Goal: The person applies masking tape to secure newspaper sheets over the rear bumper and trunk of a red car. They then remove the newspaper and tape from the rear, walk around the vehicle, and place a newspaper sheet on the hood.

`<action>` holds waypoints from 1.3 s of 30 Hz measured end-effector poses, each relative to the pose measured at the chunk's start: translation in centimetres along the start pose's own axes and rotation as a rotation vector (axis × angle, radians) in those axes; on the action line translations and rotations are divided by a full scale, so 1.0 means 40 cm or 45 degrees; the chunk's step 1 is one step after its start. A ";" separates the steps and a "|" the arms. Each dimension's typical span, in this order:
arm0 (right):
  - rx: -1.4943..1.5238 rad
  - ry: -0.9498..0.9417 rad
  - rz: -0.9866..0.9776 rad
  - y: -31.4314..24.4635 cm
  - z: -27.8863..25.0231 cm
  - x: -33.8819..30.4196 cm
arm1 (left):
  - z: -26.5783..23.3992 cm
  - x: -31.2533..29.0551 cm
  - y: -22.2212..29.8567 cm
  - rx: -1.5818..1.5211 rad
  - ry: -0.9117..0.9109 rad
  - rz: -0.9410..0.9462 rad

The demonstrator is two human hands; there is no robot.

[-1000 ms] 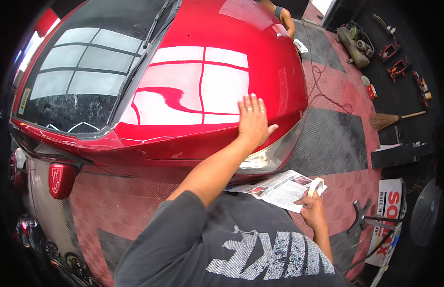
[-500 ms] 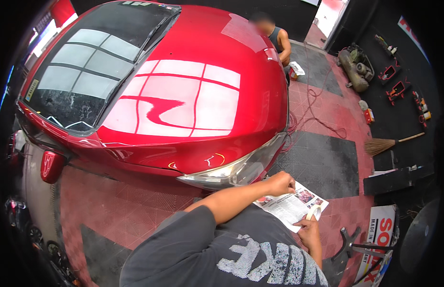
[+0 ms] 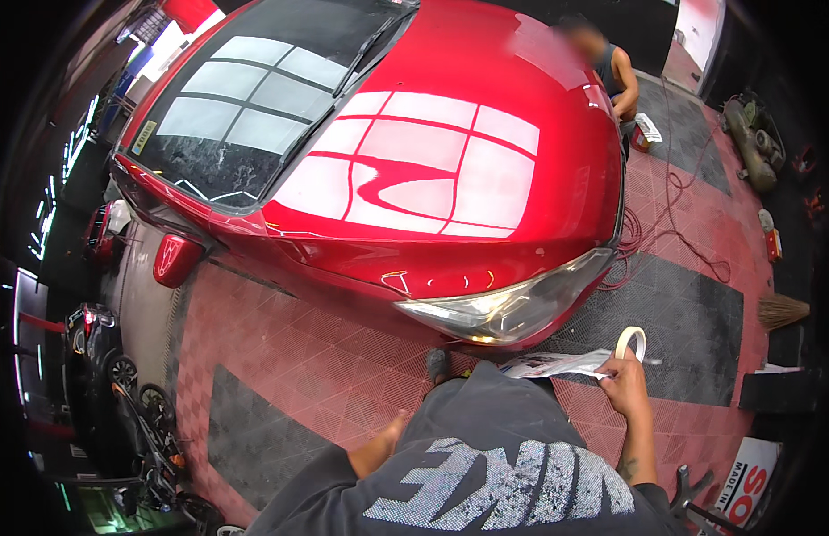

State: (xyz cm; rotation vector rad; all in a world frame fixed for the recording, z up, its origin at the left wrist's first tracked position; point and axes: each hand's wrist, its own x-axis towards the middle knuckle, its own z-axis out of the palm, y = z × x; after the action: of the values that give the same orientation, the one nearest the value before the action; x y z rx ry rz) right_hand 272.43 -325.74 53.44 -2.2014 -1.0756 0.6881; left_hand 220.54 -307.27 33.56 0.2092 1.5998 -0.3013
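My right hand (image 3: pixel 624 386) is closed on a roll of masking tape (image 3: pixel 641 338), pale cream and standing up above the fingers. The same hand grips the edge of a printed newspaper sheet (image 3: pixel 557 364), which stretches left in front of my shirt, seen nearly edge-on. Low at my left side is my left hand (image 3: pixel 389 436), partly hidden by the grey shirt. Its visible fingers look stretched out, with nothing seen in them. Just beyond the paper is the headlight (image 3: pixel 512 308) of a red car (image 3: pixel 414 255).
Another person (image 3: pixel 618 76) crouches at the car's far front corner, near a small container with paper on it (image 3: pixel 646 130). A red hose (image 3: pixel 678 214) lies coiled across the tiled floor (image 3: pixel 298 357). A broom (image 3: pixel 780 311) and compressor (image 3: pixel 754 147) stand at right; motorcycles (image 3: pixel 146 420) at left.
My left hand has let go of the newspaper and dropped to my left side. My right hand has moved forward with the tape and paper. The view has shifted, so the car sits further right.
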 end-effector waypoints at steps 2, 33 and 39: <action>0.012 -0.061 -0.036 -0.041 0.014 0.011 | 0.006 0.020 -0.024 -0.211 -0.469 0.114; 0.128 0.298 0.162 -0.120 0.177 -0.173 | 0.888 -0.585 0.684 2.473 0.859 2.285; 0.169 0.329 0.205 -0.140 0.161 -0.183 | 0.680 -0.567 0.714 2.096 0.844 2.456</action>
State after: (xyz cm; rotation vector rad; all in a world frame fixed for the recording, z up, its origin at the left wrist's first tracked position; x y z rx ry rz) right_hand 261.30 -327.13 54.25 -2.2046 -0.7096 0.5088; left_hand 256.55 -287.78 53.40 2.9953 0.6199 0.1237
